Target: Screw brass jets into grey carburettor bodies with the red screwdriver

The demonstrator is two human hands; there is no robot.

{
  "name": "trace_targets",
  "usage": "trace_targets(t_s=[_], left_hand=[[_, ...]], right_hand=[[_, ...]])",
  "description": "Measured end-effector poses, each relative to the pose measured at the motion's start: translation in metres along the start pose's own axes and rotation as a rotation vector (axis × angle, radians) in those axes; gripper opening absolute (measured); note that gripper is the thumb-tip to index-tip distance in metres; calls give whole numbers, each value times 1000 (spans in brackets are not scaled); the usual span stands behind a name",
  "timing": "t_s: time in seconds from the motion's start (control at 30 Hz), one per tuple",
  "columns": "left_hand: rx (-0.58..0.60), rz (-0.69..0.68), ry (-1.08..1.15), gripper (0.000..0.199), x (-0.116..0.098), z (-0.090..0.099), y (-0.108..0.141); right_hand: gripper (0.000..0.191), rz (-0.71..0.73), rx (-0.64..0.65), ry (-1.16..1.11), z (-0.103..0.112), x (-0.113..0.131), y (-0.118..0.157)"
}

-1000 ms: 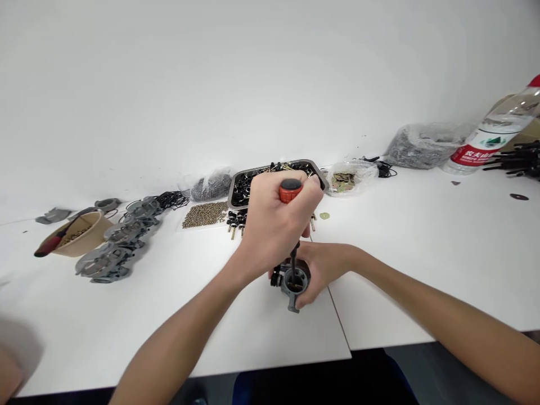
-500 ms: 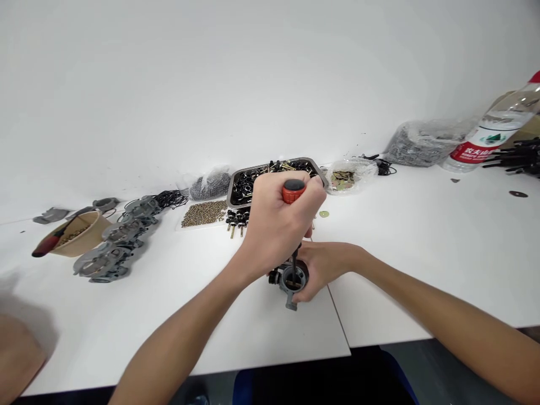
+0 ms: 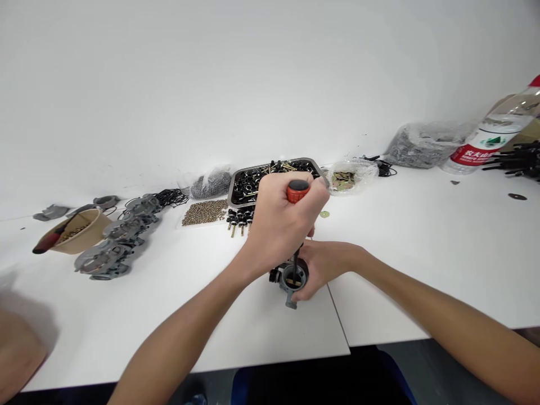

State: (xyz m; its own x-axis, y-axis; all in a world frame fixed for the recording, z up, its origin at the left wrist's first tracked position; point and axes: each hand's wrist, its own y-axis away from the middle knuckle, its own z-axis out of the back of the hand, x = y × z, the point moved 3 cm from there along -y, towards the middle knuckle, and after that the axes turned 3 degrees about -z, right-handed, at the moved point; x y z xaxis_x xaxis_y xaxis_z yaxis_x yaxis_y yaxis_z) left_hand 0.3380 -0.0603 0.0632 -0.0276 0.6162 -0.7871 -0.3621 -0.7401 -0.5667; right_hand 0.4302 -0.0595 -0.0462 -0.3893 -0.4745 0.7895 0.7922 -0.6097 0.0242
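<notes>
My left hand (image 3: 276, 225) is wrapped round the red and black handle of a screwdriver (image 3: 297, 194), held upright. Its shaft goes down into the round bore of a grey metal carburetor (image 3: 291, 297), where a brass-coloured piece shows inside. The tip itself is hard to make out. Lower and to the right, my right hand (image 3: 323, 267) grips the carburetor body from its right side against the white table. A black knob-like part sticks out on the carburetor's left. My left hand hides part of the far tray behind it.
Behind the hands stand a metal tray (image 3: 231, 198) of black and brass parts, small brass pieces (image 3: 205, 212), and a bag of discs (image 3: 343, 179). At left are several carburetors (image 3: 103, 259) and a paper bowl (image 3: 86, 236) holding another screwdriver. A water bottle (image 3: 485, 140) leans at right.
My left hand and the screwdriver have shifted very slightly to the right, and the handle has turned a little. My right hand and the carburetor stay in place.
</notes>
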Motion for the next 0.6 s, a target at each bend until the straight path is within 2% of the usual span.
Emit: trace_targets(t_s=[0.13, 0.3, 0.47, 0.6], left_hand=[[-11, -31, -30, 43, -4, -1, 1], [-52, -73, -85, 45, -9, -3, 4], [-193, -46, -153, 44, -7, -2, 7], [-312, -79, -191, 45, -9, -1, 13]], right_hand=[[59, -32, 22, -52, -1, 0, -1], [44, -7, 75, -122, -5, -3, -4], [41, 17, 55, -102, -8, -8, -5], [39, 58, 38, -57, -6, -8, -6]])
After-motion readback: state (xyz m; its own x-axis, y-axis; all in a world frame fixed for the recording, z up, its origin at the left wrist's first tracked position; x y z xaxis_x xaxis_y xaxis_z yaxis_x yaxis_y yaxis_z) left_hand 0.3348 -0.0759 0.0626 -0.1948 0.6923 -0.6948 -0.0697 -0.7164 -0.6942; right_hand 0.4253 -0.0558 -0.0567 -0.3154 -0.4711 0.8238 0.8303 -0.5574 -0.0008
